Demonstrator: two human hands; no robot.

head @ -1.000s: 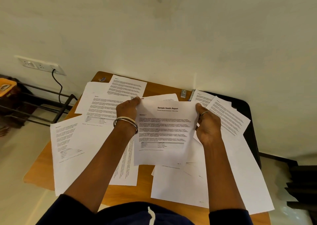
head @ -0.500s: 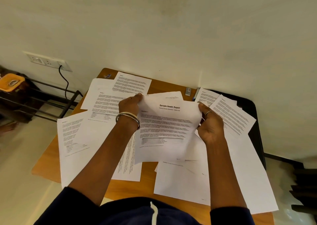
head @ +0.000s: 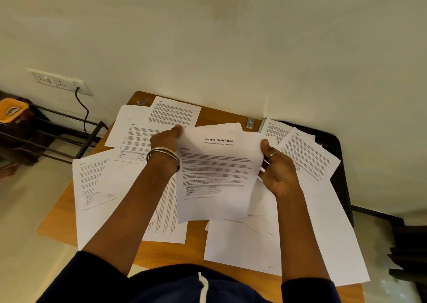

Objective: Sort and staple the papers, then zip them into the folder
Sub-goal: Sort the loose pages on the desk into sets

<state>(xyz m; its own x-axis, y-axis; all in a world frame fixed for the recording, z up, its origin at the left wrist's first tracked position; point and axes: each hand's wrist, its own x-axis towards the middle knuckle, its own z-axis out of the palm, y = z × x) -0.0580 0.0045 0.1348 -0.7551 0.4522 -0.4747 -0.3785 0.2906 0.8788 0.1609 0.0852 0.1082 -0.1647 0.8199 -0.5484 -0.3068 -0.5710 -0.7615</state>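
I hold a small stack of printed sheets headed "Sample Health Report" [head: 217, 175] above the middle of the wooden table [head: 233, 115]. My left hand [head: 165, 142] grips its upper left edge, and my right hand [head: 278, 171] grips its right edge. Loose printed pages lie spread on the table: several on the left [head: 97, 187], one at the back [head: 175, 112], and more on the right [head: 307, 157]. Those on the right partly cover a black folder [head: 332, 140]. A small silver stapler [head: 250, 122] sits at the back edge by the wall.
The table stands against a cream wall. A socket plate with a black cable [head: 82, 105] is on the wall to the left, above a black metal rack [head: 46, 136] holding an orange item [head: 10, 109]. Dark furniture [head: 406, 251] stands at the right.
The view has shifted a little. Both hands keep their grip on the stack, and its right side has curled and drawn inward slightly under my right hand.
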